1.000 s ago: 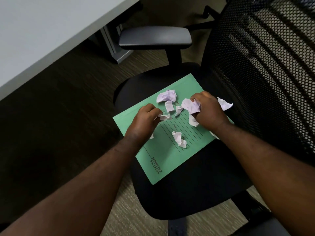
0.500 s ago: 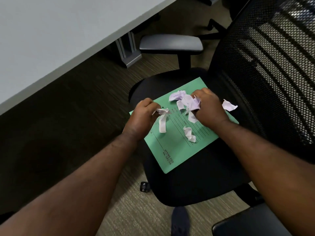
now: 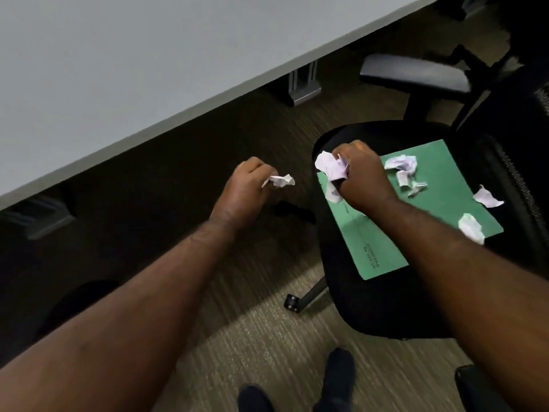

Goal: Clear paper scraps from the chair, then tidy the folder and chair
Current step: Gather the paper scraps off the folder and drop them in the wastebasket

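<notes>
A: Left hand [image 3: 242, 188]?
B: Over the floor beside the chair [image 3: 371, 307], pinching one crumpled scrap [image 3: 282, 180].
A: Right hand [image 3: 361, 176]?
B: Fisted on a wad [image 3: 331, 166] at the green folder [image 3: 445, 191]'s left edge (loose scraps [image 3: 401, 169] lie on the folder, itself on the seat).

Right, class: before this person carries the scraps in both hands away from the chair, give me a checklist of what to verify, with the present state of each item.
1. Left hand grips its scrap: ok, pinched, though most of it sticks out.
2. Right hand grips its scraps: ok, a bunch is closed in the fist.
3. Folder cleared: not ok, a cluster and at least two loose scraps remain.
4. Folder lies flat on the chair seat: ok.
5. A bin for the scraps: cannot tell, none in view.
6. Floor free of dropped scraps: ok where visible.
</notes>
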Tool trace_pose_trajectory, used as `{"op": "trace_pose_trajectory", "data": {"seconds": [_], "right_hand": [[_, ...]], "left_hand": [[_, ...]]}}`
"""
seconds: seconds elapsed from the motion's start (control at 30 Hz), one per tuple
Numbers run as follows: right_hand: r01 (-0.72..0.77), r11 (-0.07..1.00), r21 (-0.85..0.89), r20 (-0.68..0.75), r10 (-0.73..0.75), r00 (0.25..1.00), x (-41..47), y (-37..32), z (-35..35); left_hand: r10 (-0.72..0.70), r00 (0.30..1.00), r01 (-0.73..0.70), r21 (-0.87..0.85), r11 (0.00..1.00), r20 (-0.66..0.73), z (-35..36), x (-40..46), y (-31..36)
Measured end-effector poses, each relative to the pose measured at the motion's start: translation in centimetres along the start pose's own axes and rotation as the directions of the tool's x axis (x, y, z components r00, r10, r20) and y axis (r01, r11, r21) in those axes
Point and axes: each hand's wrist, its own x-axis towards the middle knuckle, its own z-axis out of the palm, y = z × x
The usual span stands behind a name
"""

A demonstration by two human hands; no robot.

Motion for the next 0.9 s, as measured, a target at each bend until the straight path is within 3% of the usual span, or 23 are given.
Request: {"op": "trace_pose_trajectory", "data": {"seconds": [0.37, 0.9], "right_hand": [[0.241, 0.967, 0.078, 0.215, -0.253, 0.943, -0.8, -15.4, 11.6], [0.497, 0.839, 0.222, 0.381, -0.544, 0.748, -8.4, -32.2, 24.0]], "left_hand": [[-0.269, 0.94, 0.287, 0.056, 0.956, -0.209, -8.6, -13.8, -10.9], [-0.532, 0.737, 0.593, 0.021, 0.805, -0.417, -14.8, -32.6, -18.8]]}}
